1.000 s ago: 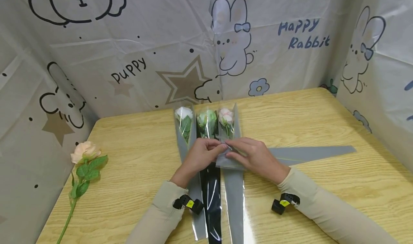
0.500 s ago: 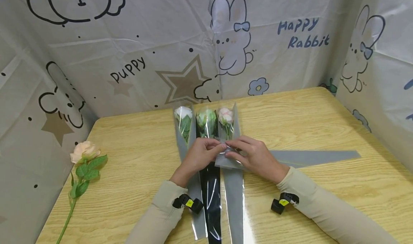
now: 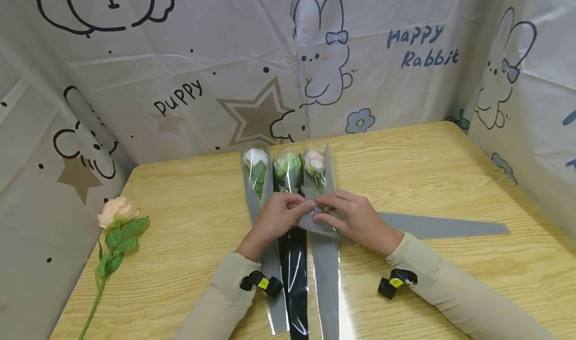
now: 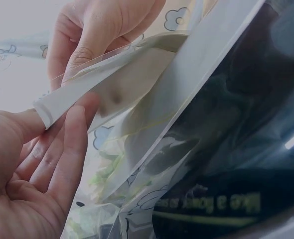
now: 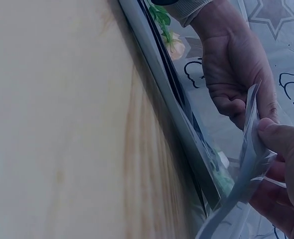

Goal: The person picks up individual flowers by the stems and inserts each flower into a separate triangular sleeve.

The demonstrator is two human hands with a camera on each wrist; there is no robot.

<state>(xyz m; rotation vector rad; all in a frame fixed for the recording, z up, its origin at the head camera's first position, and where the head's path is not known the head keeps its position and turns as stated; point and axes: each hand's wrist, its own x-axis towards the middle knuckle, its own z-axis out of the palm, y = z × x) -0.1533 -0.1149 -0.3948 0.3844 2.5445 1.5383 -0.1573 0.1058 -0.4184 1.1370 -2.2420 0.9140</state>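
In the head view, my left hand (image 3: pixel 280 214) and right hand (image 3: pixel 355 216) meet over three wrapped roses. Between them they pinch the wide mouth of a grey flower sleeve (image 3: pixel 443 225), whose tapered end stretches to the right. Seen from the left wrist, my left thumb and fingers (image 4: pixel 70 139) grip the edge of this sleeve (image 4: pixel 132 84), and its mouth gapes a little. My right thumb (image 5: pixel 281 137) pinches the same film in the right wrist view. Below lie a white rose (image 3: pixel 255 160), a green rose (image 3: pixel 288 165) and a pale pink rose (image 3: pixel 314 161), each in its own sleeve.
At the left of the wooden table (image 3: pixel 189 240) lies a loose peach rose (image 3: pixel 118 212) with a leafy stem. The middle sleeve (image 3: pixel 294 280) is black, the two beside it grey. A printed cloth (image 3: pixel 202 40) hangs behind and along both sides.
The tapered end of the grey flower sleeve has swung toward the front and slightly to the right. Both hands stay almost in place, still pinching its mouth.
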